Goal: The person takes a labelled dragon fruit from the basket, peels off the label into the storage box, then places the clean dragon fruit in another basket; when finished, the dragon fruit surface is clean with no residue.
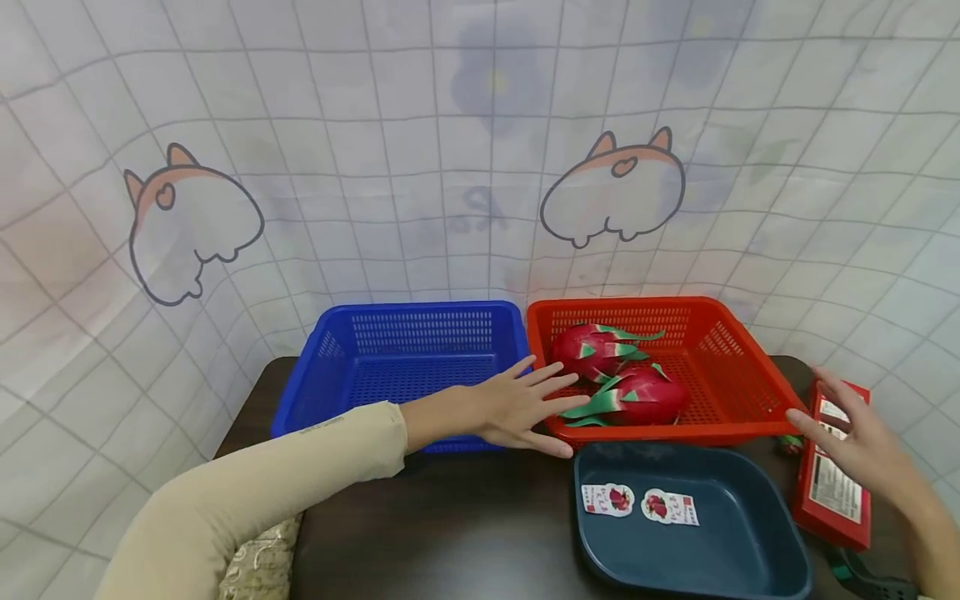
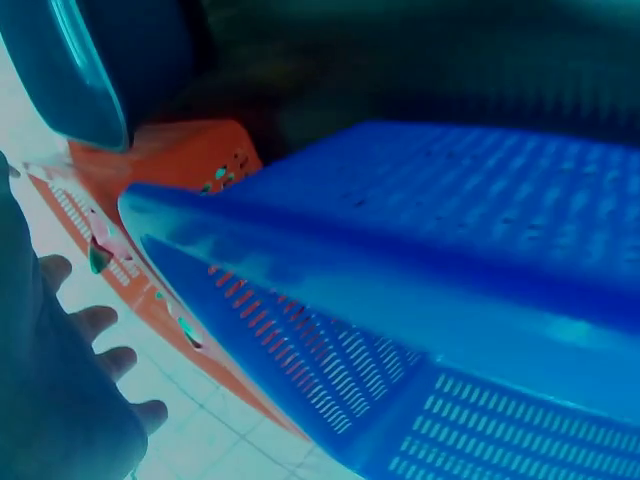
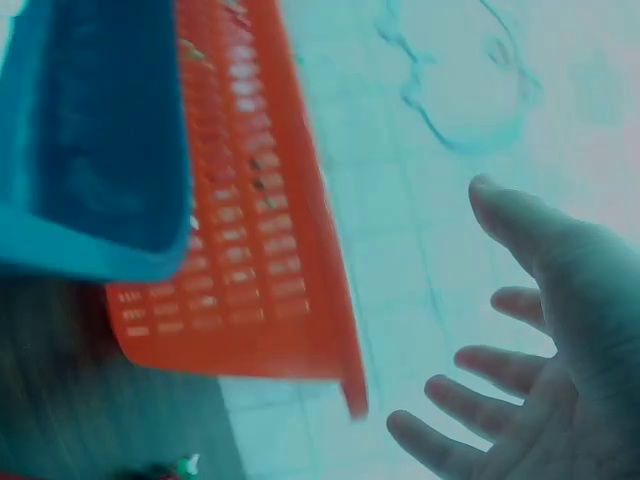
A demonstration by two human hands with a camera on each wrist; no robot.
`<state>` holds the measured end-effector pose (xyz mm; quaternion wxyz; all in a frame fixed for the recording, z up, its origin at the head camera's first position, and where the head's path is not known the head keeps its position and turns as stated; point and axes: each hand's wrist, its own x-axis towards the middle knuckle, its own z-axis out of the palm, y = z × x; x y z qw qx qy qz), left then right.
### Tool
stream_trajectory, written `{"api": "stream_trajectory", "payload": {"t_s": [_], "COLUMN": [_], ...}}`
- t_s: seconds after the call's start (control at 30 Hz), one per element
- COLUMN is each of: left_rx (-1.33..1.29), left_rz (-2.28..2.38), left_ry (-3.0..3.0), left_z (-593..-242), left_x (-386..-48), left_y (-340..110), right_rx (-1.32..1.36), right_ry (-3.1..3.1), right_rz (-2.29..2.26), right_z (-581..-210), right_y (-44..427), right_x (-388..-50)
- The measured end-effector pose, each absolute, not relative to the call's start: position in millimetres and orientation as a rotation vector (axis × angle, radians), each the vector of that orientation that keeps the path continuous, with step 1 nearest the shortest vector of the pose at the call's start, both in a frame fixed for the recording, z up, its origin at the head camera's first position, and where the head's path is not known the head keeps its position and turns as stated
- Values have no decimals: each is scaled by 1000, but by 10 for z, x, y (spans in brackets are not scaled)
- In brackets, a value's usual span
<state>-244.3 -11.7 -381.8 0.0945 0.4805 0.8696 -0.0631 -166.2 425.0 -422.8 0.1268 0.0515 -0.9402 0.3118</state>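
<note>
Two pink dragon fruits with green leafy tips, one at the back [image 1: 583, 348] and one in front [image 1: 651, 398], lie in the left part of a red basket [image 1: 720, 432]. My left hand [image 1: 517, 407], fingers spread and holding nothing, hovers by the adjoining rims of the red and blue baskets. The front fruit's leaves are just beyond its fingertips. At the red basket's right front corner is my right hand [image 1: 862, 442], also with spread fingers and nothing held. In the right wrist view this hand [image 3: 560, 350] appears apart from the basket [image 3: 240, 340].
A blue basket [image 1: 420, 310] stands left of the red one. In front sits a dark blue tray [image 1: 720, 546] with two fruit-picture labels [image 1: 670, 507] inside. A red box [image 1: 832, 492] lies at the right, partly behind my right hand. A patterned curtain [image 1: 420, 167] hangs behind the dark table [image 1: 435, 533].
</note>
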Motion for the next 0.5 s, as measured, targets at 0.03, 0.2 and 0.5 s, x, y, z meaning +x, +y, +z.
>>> {"api": "stream_trajectory", "payload": {"t_s": [0.03, 0.2, 0.5], "left_rx": [1429, 1440, 1308], "left_rz": [-183, -153, -11], "left_ry": [2589, 2667, 2778], "left_z": [-3835, -3885, -3944], "left_x": [-2414, -2323, -2201], "left_y": [-156, -319, -638], "right_rx": [183, 365, 732], "right_ry": [-2751, -2801, -2726], "right_rz": [893, 809, 475], "right_z": [-4177, -3958, -3833], "right_y": [4200, 3910, 3317], "right_x": [-1645, -1622, -1726]}}
